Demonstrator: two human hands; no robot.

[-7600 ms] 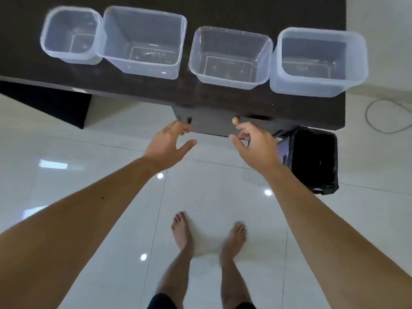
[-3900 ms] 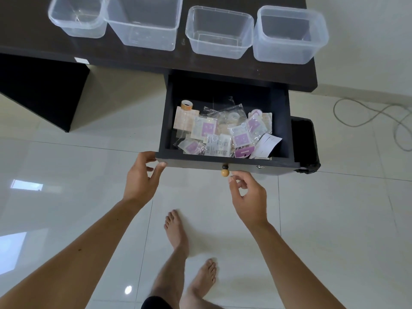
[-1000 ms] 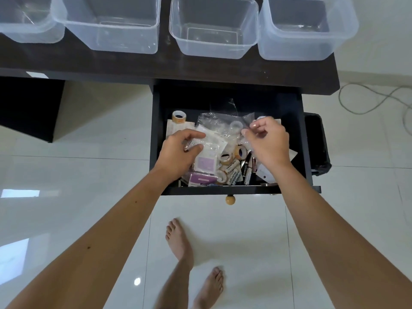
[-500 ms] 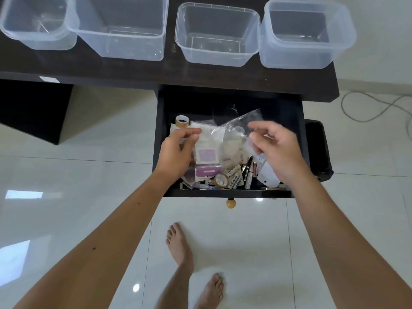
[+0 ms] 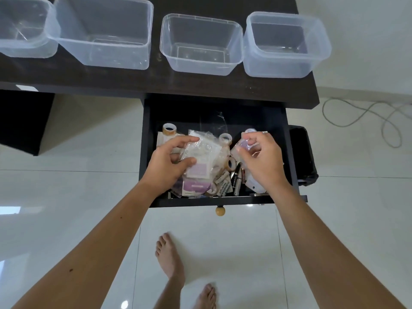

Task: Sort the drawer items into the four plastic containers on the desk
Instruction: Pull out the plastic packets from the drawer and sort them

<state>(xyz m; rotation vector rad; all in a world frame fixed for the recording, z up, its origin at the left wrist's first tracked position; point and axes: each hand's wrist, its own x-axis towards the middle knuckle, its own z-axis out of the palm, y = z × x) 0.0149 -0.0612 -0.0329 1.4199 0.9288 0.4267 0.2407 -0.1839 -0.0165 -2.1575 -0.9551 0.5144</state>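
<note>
The dark drawer stands pulled open below the desk. It holds clear plastic packets with purple labels, tape rolls, small batteries and white labelled tubes. My left hand grips a bundle of clear packets over the drawer's left half. My right hand pinches another clear packet with a purple label over the right half. Four clear plastic containers sit in a row on the desk, all with nothing in them: far left, second, third, far right.
A black bin stands on the floor right of the drawer. A grey cable loops on the white tiles at the right. My bare feet stand below the drawer's wooden knob.
The drawer was pulled open and both hands went in among the packets. In the last half second my hands drew apart, each keeping hold of clear packets.
</note>
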